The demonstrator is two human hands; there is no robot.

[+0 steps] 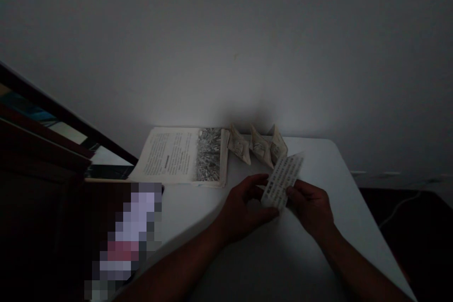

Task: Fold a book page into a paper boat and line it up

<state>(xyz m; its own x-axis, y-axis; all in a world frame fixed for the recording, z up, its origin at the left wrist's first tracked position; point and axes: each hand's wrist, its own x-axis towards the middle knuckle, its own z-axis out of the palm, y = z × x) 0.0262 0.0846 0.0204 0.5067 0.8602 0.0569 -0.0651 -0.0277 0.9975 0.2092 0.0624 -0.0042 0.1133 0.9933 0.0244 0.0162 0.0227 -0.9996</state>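
Observation:
A folded sheet of printed paper (284, 179) is held up over the white table between my two hands. My left hand (244, 205) curls around its left and lower edge, thumb below and fingers above. With thumb and fingers my right hand (309, 203) pinches its right edge. Just beyond the sheet stand three folded paper boats: one at the left (239, 145), one in the middle (261, 145) and one at the right (279, 142), its lower part behind the sheet.
A stack of printed pages (170, 153) with a dark picture lies at the table's back left. The white table (318, 151) meets a grey wall (233, 47). A pixelated object (130, 226) is at the left edge, near dark furniture (42, 151). A pale cable (398, 207) runs at the right.

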